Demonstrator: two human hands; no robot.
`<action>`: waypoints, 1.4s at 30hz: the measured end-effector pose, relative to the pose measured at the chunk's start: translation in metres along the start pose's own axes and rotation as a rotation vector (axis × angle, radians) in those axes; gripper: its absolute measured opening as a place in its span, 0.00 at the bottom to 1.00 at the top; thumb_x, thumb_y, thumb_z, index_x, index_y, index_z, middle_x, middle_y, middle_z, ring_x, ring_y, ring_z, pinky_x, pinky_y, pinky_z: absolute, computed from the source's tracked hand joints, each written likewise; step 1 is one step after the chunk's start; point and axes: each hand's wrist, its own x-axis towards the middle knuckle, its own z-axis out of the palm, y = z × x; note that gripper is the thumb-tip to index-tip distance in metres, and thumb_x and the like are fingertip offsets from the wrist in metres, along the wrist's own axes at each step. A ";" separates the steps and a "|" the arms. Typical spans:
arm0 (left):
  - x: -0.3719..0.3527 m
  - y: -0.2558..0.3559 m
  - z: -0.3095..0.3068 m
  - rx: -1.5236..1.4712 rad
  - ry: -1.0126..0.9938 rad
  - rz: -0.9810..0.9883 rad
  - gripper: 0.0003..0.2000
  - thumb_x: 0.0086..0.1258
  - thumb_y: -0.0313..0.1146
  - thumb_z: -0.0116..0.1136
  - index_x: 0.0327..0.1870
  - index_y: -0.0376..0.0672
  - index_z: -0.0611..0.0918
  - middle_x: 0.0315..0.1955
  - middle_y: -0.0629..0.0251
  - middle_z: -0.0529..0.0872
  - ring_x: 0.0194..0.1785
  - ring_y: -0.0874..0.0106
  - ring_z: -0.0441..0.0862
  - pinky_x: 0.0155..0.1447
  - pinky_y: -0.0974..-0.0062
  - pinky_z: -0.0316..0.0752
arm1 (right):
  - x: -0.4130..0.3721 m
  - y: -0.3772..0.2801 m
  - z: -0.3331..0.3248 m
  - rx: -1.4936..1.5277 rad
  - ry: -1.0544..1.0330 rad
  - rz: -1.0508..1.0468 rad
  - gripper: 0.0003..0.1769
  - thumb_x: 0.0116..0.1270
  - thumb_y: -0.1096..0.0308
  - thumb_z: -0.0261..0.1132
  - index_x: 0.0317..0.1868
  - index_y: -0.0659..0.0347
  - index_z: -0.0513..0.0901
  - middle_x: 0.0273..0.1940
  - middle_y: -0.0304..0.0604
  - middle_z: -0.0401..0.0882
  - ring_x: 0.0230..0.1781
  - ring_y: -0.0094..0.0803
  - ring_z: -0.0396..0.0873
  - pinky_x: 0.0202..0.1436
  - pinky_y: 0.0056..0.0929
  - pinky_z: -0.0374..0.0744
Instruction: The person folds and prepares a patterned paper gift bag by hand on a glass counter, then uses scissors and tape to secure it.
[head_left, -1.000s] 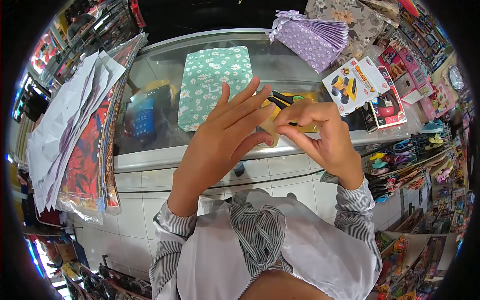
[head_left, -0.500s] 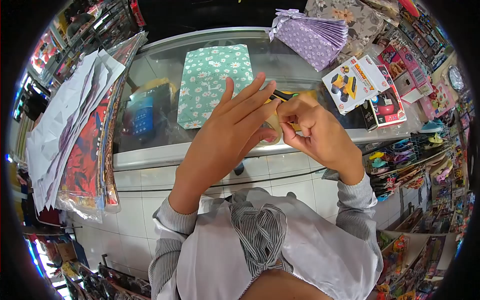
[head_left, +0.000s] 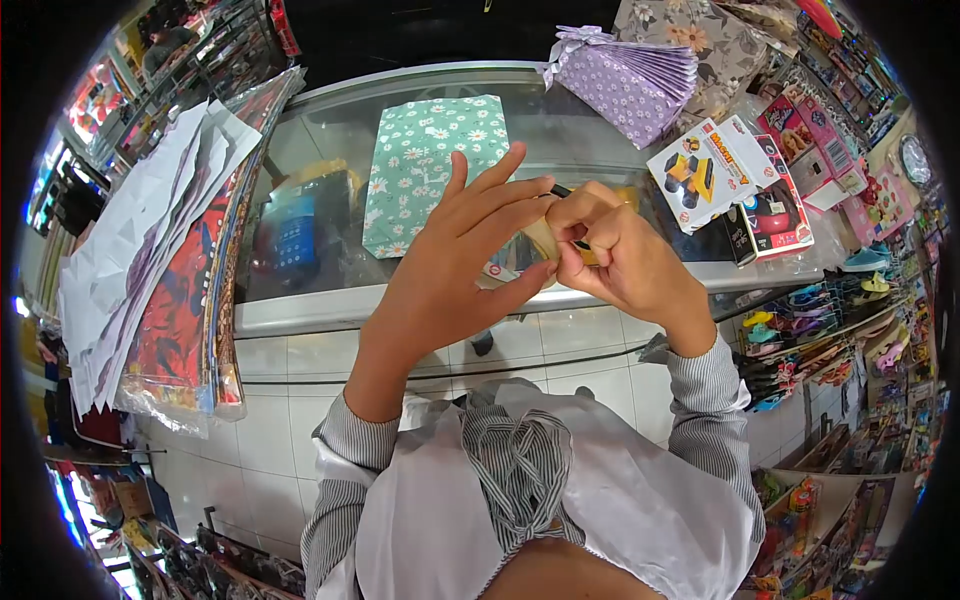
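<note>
In the middle of the head view, a roll of clear, yellowish tape is held between the thumb and fingers of my left hand, whose other fingers stretch out. My right hand is closed, its thumb and forefinger pinching at the roll's right edge. The tape end itself is too small to make out. Behind my hands a green daisy-print paper packet lies flat on the glass counter. A black tip, mostly hidden, shows just beyond my fingers.
A pleated purple gift bag lies at the back right. Toy boxes stand at the counter's right side. White paper sheets and plastic-wrapped prints hang over the left end. A cable crosses below the counter.
The roll has turned and shows more of its side between my hands. My left thumb has moved down and right, toward my right fingertips. The view has shifted slightly.
</note>
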 end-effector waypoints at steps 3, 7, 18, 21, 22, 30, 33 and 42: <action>0.000 -0.003 -0.001 -0.058 -0.003 -0.012 0.22 0.51 0.24 0.67 0.51 0.44 0.80 0.56 0.65 0.80 0.72 0.55 0.62 0.74 0.46 0.41 | 0.001 0.001 -0.001 -0.045 -0.038 -0.058 0.25 0.53 0.84 0.66 0.19 0.62 0.55 0.36 0.47 0.77 0.32 0.40 0.72 0.32 0.29 0.73; -0.001 -0.010 -0.003 -0.175 -0.015 -0.046 0.20 0.51 0.24 0.66 0.48 0.44 0.81 0.55 0.66 0.81 0.73 0.53 0.59 0.75 0.47 0.36 | 0.001 0.001 0.000 -0.145 -0.104 -0.137 0.18 0.50 0.76 0.71 0.31 0.57 0.67 0.38 0.42 0.76 0.44 0.43 0.76 0.48 0.40 0.76; -0.006 -0.024 0.000 -0.417 0.009 -0.061 0.17 0.54 0.28 0.69 0.47 0.49 0.82 0.55 0.68 0.81 0.75 0.54 0.54 0.74 0.47 0.32 | 0.004 0.000 0.009 -0.087 -0.005 -0.188 0.17 0.49 0.77 0.70 0.32 0.56 0.68 0.38 0.42 0.77 0.44 0.43 0.77 0.44 0.36 0.77; -0.007 -0.024 0.000 -0.408 0.023 -0.051 0.18 0.54 0.28 0.68 0.47 0.49 0.82 0.55 0.68 0.81 0.75 0.53 0.54 0.74 0.46 0.32 | 0.002 -0.002 0.006 -0.078 -0.040 -0.171 0.17 0.49 0.78 0.70 0.32 0.57 0.68 0.38 0.42 0.77 0.44 0.42 0.77 0.45 0.35 0.77; -0.007 -0.024 0.000 -0.403 0.023 -0.052 0.18 0.54 0.28 0.68 0.48 0.49 0.82 0.55 0.69 0.81 0.75 0.53 0.54 0.74 0.46 0.32 | 0.001 -0.002 0.005 -0.079 -0.058 -0.158 0.17 0.50 0.78 0.70 0.32 0.57 0.68 0.38 0.42 0.77 0.44 0.41 0.77 0.45 0.35 0.77; -0.008 -0.023 -0.002 -0.368 0.016 -0.074 0.19 0.54 0.28 0.68 0.49 0.50 0.82 0.55 0.69 0.81 0.75 0.53 0.53 0.74 0.45 0.31 | -0.006 0.002 0.010 0.241 0.162 -0.089 0.21 0.55 0.80 0.70 0.46 0.59 0.70 0.42 0.43 0.77 0.42 0.33 0.78 0.41 0.27 0.78; -0.008 -0.023 -0.001 -0.350 0.021 -0.078 0.21 0.55 0.28 0.68 0.52 0.49 0.80 0.57 0.69 0.79 0.76 0.53 0.50 0.73 0.45 0.29 | -0.014 -0.008 0.017 0.438 0.184 0.136 0.23 0.57 0.80 0.69 0.50 0.61 0.68 0.44 0.43 0.77 0.42 0.28 0.78 0.41 0.25 0.78; -0.017 -0.012 0.017 -0.412 0.439 -0.048 0.31 0.56 0.27 0.68 0.63 0.39 0.68 0.64 0.54 0.70 0.76 0.53 0.48 0.76 0.55 0.36 | -0.025 -0.011 0.034 0.494 0.219 0.280 0.21 0.63 0.77 0.65 0.52 0.59 0.67 0.43 0.41 0.80 0.44 0.25 0.76 0.49 0.26 0.70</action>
